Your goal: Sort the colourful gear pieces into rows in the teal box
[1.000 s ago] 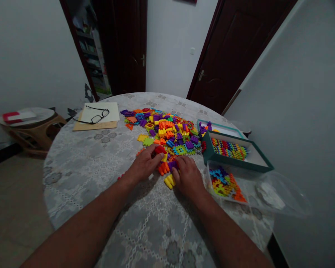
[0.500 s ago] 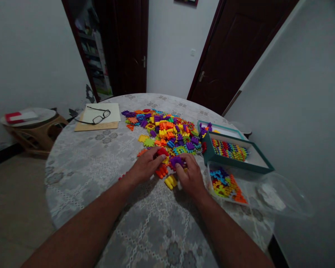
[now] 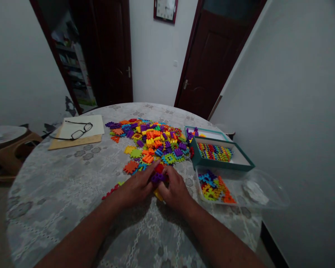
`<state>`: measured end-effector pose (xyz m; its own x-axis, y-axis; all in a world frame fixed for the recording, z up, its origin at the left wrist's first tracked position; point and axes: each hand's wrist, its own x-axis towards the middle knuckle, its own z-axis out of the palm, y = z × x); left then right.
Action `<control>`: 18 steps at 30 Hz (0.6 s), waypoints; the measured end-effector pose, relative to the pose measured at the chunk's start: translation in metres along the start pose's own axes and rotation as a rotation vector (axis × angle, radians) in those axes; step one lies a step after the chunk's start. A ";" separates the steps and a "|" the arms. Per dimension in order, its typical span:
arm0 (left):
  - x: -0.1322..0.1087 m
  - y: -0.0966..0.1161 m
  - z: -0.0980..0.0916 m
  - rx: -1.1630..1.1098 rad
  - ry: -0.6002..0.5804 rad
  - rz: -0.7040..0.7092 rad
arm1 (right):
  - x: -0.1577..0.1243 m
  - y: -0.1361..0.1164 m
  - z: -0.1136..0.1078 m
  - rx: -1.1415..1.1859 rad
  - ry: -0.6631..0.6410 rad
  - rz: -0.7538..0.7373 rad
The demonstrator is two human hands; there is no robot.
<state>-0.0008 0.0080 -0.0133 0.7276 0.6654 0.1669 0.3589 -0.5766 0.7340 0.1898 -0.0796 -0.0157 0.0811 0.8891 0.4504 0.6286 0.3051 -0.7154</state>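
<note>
My left hand (image 3: 138, 186) and my right hand (image 3: 175, 190) meet at the near edge of a heap of plastic building blocks (image 3: 156, 143). A red building block (image 3: 159, 168) and a purple building block (image 3: 158, 178) are pressed close together between them. The left fingers close on the red block, and my right thumb and fingers pinch the purple one. Whether the two blocks are joined cannot be seen. Under the hands a yellow block (image 3: 158, 195) is partly covered. An orange gear-shaped piece (image 3: 130, 167) lies just beyond my left hand.
To the right stand a green box (image 3: 212, 163) with rows of small coloured pieces and a clear plastic tray (image 3: 201, 191) of connected pieces. Glasses (image 3: 78, 133) rest on paper at the left. A patterned cloth (image 3: 145, 234) covers the round table.
My hands have come together, bringing the red and purple blocks against each other. The view has tilted up and turned right, so a wall clock now shows.
</note>
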 end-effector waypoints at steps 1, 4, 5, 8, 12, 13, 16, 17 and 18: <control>0.000 -0.001 0.001 0.015 -0.002 -0.006 | 0.000 -0.001 0.000 -0.025 0.014 -0.024; 0.002 -0.002 0.001 0.025 -0.003 -0.023 | -0.001 -0.004 -0.001 -0.060 0.021 -0.077; 0.003 -0.001 0.000 0.021 -0.001 -0.023 | -0.001 -0.005 -0.001 -0.058 0.012 -0.088; 0.005 0.002 -0.002 0.026 0.020 -0.023 | -0.001 -0.008 -0.003 -0.014 -0.014 -0.067; 0.005 0.005 -0.006 0.040 0.062 -0.026 | 0.006 -0.010 -0.009 0.150 -0.013 0.125; 0.005 0.006 -0.007 0.042 0.062 -0.019 | 0.009 -0.010 -0.012 0.191 0.001 0.179; 0.001 0.009 -0.008 0.099 0.016 0.024 | 0.018 -0.015 -0.026 0.284 0.057 0.277; 0.000 0.010 -0.009 0.133 -0.014 0.051 | 0.020 -0.017 -0.032 0.295 0.071 0.286; -0.002 0.012 -0.010 0.164 -0.051 0.084 | 0.022 -0.019 -0.038 0.296 0.077 0.288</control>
<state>-0.0034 0.0043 0.0016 0.7862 0.5890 0.1870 0.3826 -0.7015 0.6012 0.2097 -0.0792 0.0277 0.2853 0.9278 0.2405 0.3236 0.1429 -0.9353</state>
